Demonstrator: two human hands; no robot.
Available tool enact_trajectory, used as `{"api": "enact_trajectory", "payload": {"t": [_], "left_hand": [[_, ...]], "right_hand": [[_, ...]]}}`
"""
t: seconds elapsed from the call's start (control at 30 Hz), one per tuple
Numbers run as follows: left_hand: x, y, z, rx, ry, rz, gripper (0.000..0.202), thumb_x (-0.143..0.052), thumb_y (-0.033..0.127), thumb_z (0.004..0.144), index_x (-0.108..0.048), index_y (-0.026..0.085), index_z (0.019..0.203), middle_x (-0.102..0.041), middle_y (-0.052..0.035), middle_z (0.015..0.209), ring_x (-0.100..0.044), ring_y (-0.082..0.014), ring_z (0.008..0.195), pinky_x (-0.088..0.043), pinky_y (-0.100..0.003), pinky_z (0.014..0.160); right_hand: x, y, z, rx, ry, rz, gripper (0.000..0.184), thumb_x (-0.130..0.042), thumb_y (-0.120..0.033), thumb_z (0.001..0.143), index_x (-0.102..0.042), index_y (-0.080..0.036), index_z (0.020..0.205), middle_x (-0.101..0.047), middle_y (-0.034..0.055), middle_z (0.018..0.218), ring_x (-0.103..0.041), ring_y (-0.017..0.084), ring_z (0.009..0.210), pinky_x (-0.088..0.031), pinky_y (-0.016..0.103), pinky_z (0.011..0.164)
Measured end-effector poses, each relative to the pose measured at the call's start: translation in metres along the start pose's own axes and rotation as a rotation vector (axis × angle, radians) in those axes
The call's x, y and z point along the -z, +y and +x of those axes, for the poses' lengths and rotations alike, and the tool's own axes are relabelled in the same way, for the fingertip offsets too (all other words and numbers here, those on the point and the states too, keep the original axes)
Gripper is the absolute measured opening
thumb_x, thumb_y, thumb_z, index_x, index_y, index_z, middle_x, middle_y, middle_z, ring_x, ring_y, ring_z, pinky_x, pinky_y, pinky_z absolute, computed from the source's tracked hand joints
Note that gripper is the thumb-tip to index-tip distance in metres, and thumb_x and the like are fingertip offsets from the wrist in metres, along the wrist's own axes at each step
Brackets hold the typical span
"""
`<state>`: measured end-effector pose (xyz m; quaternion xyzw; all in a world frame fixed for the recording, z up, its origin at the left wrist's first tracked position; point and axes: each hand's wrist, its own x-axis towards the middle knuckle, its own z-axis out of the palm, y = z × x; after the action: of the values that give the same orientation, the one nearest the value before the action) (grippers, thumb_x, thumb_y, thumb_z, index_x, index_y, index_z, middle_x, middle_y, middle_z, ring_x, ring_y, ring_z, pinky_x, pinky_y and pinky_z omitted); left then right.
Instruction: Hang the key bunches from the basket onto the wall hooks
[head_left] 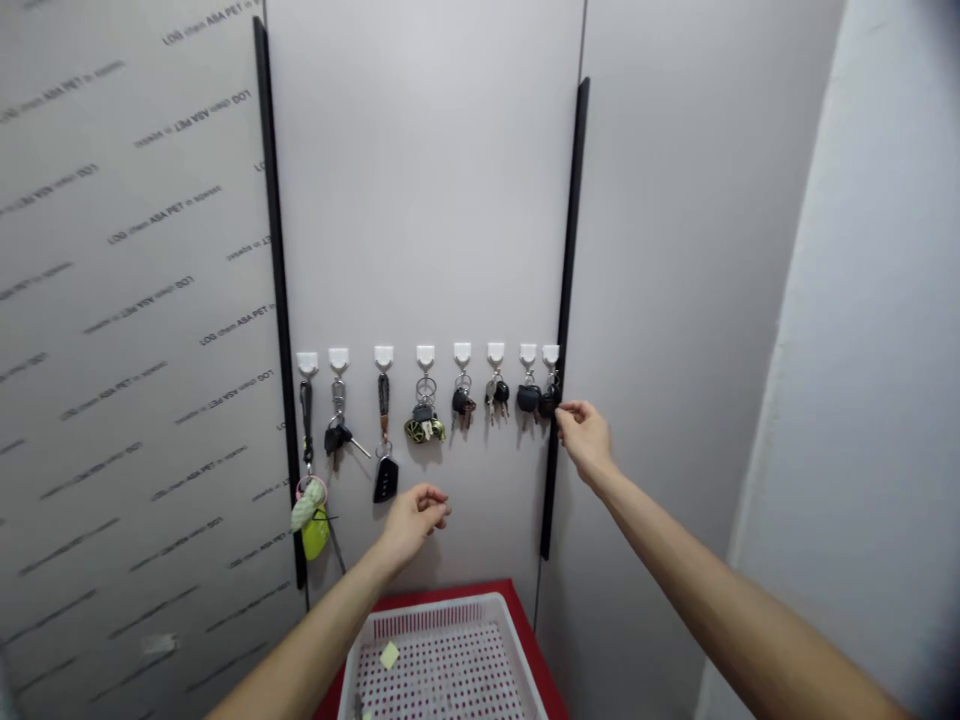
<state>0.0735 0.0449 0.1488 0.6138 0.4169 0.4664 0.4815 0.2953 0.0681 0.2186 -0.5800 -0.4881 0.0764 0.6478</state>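
Note:
My right hand [586, 440] is raised to the far right end of a row of hanging keys. Its thumb and fingertips pinch at the edge of the last bunch of keys [550, 402], which has a dark head and hangs from a white hook [551, 355]. My left hand [415, 520] hovers lower, with loosely bent fingers apart and nothing seen in them. Just up and left of it dangles a black car key fob [385, 479] on a braided strap. Above it hangs a key bunch with a yellow-green patterned piece [425, 428].
More keys [463, 402] hang from several white hooks on the pale panel [427, 200]. Black vertical handles [574, 230] flank it. At far left hangs a green tag [315, 530]. Below, a white perforated basket [510, 640] with a yellow slip [389, 655] stands on a red surface [529, 625].

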Motion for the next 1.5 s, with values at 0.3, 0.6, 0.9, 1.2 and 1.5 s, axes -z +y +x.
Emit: {"api": "enact_trajectory", "payload": {"t": [0.3, 0.6, 0.9, 1.2, 1.5], "left_hand": [[0.047, 0.081, -0.024, -0.614, 0.405, 0.065, 0.065, -0.048, 0.012, 0.059, -0.015, 0.021, 0.115, -0.037, 0.0087, 0.05, -0.037, -0.0037, 0.047, -0.032, -0.017, 0.052], [0.052, 0.099, -0.039, -0.724, 0.393, 0.057, 0.072, -0.047, 0.011, 0.06, -0.005, 0.024, 0.118, -0.036, 0.0083, 0.051, -0.036, -0.0026, 0.046, -0.033, -0.014, 0.049], [0.106, 0.056, -0.002, -0.408, 0.909, 0.236, 0.055, -0.052, 0.016, 0.054, -0.031, 0.02, 0.105, -0.047, -0.0033, 0.088, -0.046, -0.0099, 0.076, -0.036, -0.022, 0.066], [0.107, 0.041, 0.019, -0.1, 0.777, 0.414, 0.029, -0.055, 0.024, 0.049, -0.046, 0.015, 0.075, -0.054, -0.0036, 0.068, -0.05, -0.0138, 0.061, -0.037, -0.023, 0.054], [0.141, 0.116, 0.001, -0.387, 0.705, -0.012, 0.019, -0.043, 0.022, 0.055, -0.047, 0.013, 0.071, -0.043, 0.004, 0.048, -0.035, -0.0031, 0.033, -0.023, -0.014, 0.032]], "right_hand": [[-0.041, -0.084, -0.089, 0.537, -0.444, 0.215, 0.064, -0.041, -0.014, 0.064, -0.011, -0.021, 0.119, -0.038, -0.007, 0.047, -0.034, 0.007, 0.042, -0.034, 0.021, 0.047], [-0.068, -0.121, -0.11, 0.517, -0.51, 0.471, 0.071, -0.041, -0.012, 0.065, 0.002, -0.024, 0.12, -0.037, -0.0081, 0.047, -0.033, 0.006, 0.04, -0.034, 0.02, 0.043], [-0.113, -0.085, -0.101, 0.306, -0.484, 0.126, 0.045, -0.044, -0.019, 0.061, -0.04, -0.013, 0.105, -0.053, 0.0028, 0.074, -0.048, 0.008, 0.06, -0.039, 0.023, 0.062], [-0.167, -0.089, -0.101, 0.247, -0.479, -0.05, 0.02, -0.039, -0.028, 0.065, -0.051, -0.014, 0.074, -0.055, 0.0042, 0.065, -0.049, 0.013, 0.061, -0.037, 0.023, 0.057], [-0.149, -0.142, -0.065, 0.417, -0.404, 0.193, 0.021, -0.033, -0.034, 0.067, -0.043, -0.016, 0.061, -0.043, -0.0037, 0.049, -0.039, 0.007, 0.043, -0.029, 0.017, 0.042]]}}
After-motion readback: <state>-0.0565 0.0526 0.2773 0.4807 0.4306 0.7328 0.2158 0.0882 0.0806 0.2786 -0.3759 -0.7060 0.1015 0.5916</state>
